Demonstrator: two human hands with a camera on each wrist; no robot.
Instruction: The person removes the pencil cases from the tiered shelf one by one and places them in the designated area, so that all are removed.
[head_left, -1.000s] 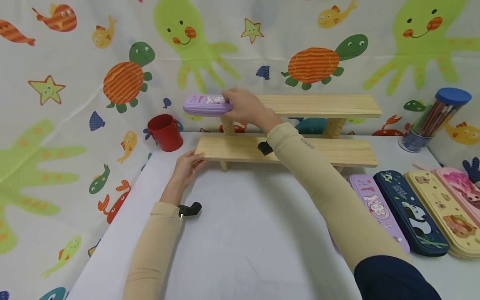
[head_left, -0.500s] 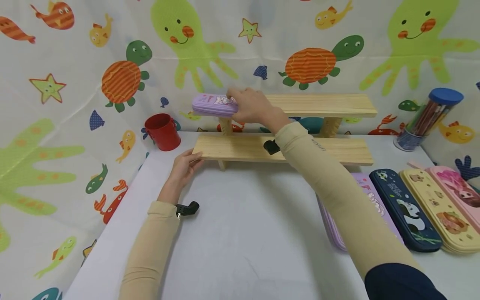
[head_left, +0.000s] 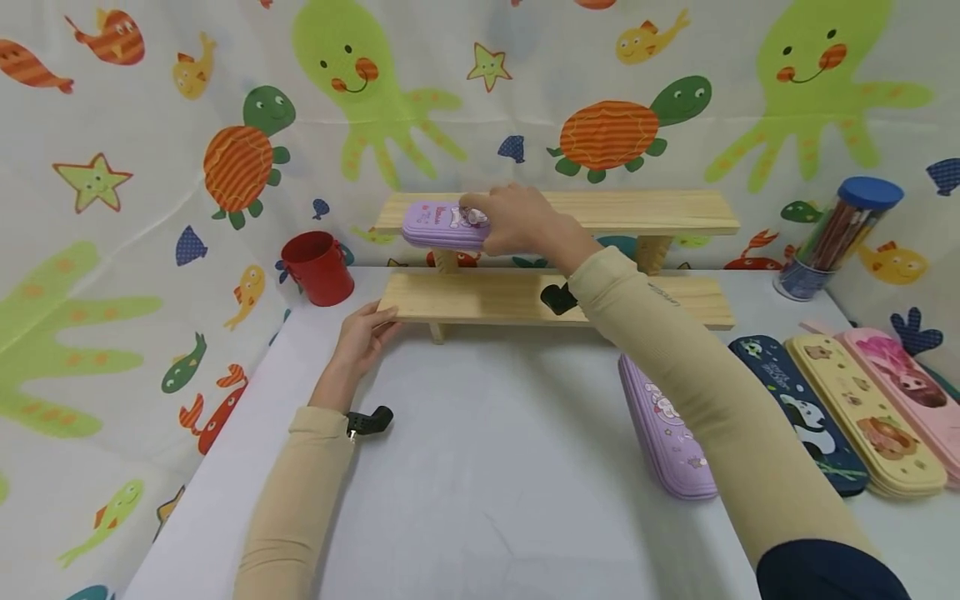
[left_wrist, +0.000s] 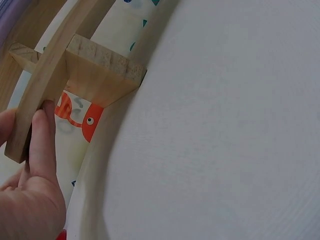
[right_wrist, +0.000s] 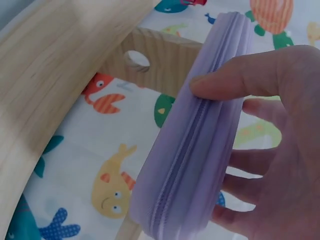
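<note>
A purple zippered pencil case [head_left: 444, 225] is in my right hand [head_left: 517, 218], pinched between the thumb on one side and the fingers on the other. It lies lengthwise at the left end of the upper wooden shelf board [head_left: 630, 204], overlapping its front edge in the head view; whether they touch I cannot tell. In the right wrist view the zipper of the pencil case [right_wrist: 195, 135] faces the camera. My left hand [head_left: 360, 337] grips the left end of the lower shelf board [head_left: 480, 296], thumb above and fingers underneath, as the left wrist view of that board [left_wrist: 45, 82] shows.
On the table's right lie a second purple pencil case [head_left: 667, 433], partly behind my right forearm, and navy [head_left: 806, 417], cream [head_left: 862, 408] and pink [head_left: 907, 392] ones. A red mug [head_left: 318, 268] stands left of the shelf, a blue-lidded pencil jar [head_left: 836, 237] right of it.
My right hand and the purple pencil case have shifted right along the upper shelf and slightly lower, uncovering the board's left end. The left hand keeps its grip. The head view has turned slightly.
</note>
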